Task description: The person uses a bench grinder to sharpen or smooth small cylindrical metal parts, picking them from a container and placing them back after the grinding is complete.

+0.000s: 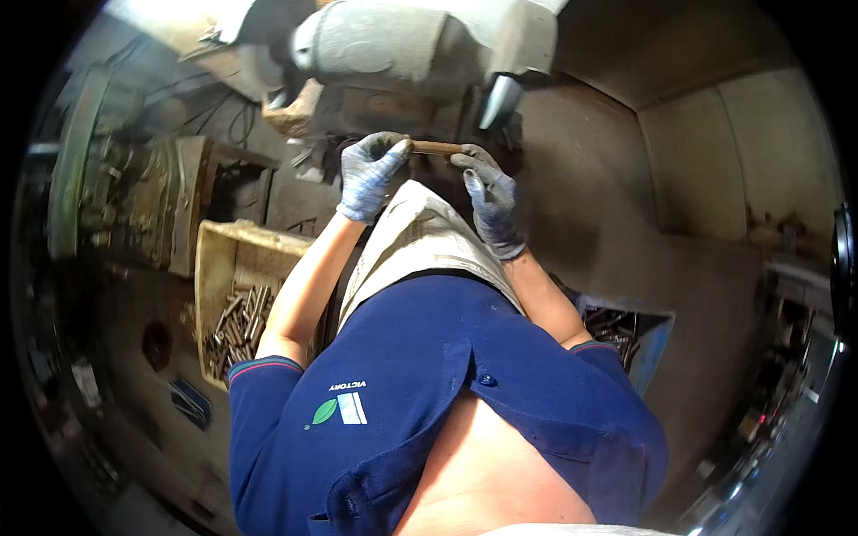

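A short brown metal rod (435, 147) spans level between my two gloved hands. At its left end, my left hand (373, 170) is closed, thumb and fingers pinching it. My right hand (487, 190) grips the right end the same way. Both gloves are pale blue and grey, darkened at the fingertips. Just beyond the hands stands a large grey grinding machine (375, 45) with a rounded motor housing. The rod is apart from the machine. A light cloth (420, 232) lies over my lap below the hands.
A worn yellowish bin (207, 268) with many metal rods (237, 326) stands beside my left arm. By my right elbow is a blue-edged bin (655, 344) with more dark pieces. Machinery (134, 196) stands at the far left, and a panelled wall (715, 161) at the right.
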Motion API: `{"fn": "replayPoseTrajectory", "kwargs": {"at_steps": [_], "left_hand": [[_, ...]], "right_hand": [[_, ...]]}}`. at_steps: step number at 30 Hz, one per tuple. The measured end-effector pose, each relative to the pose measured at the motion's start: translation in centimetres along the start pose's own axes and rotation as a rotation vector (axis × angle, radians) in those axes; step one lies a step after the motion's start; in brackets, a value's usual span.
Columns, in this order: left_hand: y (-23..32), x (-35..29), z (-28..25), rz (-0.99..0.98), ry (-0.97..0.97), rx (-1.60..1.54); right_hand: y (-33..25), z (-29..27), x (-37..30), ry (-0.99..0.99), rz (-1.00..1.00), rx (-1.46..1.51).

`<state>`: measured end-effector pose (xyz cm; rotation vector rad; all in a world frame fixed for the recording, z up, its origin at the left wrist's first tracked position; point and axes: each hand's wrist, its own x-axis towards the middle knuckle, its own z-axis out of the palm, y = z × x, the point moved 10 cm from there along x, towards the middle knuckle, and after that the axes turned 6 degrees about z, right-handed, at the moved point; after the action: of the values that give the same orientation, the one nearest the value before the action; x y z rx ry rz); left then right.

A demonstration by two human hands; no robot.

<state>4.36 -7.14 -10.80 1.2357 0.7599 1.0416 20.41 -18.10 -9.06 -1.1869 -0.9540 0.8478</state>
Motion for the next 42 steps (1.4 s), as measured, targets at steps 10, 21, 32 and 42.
{"fn": "replayPoseTrajectory", "kwargs": {"at_steps": [10, 21, 32, 42], "left_hand": [[-3.1, 2.2, 3.6, -0.036, -0.287, 0.147], [-10.5, 1.7, -0.3, -0.188, -0.319, -0.114], [-9.0, -0.7, -0.3, -0.185, -0.355, -0.002], [-4.4, -3.6, 3.6, -0.349, -0.424, 0.258]], "right_hand": [[-2.8, -1.8, -1.3, 0.210, -0.285, -0.428], [5.9, -0.3, -3.1, 0.354, -0.026, -0.153], [2.5, 0.3, -4.7, 0.374, -0.234, -0.340], [1.2, -2.0, -8.1, 0.454, 0.098, -0.366]]}}
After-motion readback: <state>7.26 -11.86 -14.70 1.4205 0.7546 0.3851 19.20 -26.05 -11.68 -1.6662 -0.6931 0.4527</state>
